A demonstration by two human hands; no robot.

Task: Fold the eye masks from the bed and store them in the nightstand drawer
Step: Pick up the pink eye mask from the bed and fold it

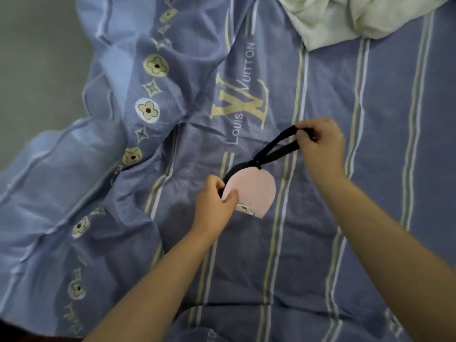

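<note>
While the left hand [217,201] pinches the edge of the pink eye mask [254,193], the right hand [320,146] grips the end of its black strap [276,144], drawn taut between the hands. The mask lies on the blue striped bed [370,218]; a white cloth [357,18] sits beyond the right hand.

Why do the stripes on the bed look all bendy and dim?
Head view: the wide lens curves the stripes of the blue bedsheet near the edges; soft dim light, faint shadow beside the left hand; slight blur on the pink eye mask.
</note>
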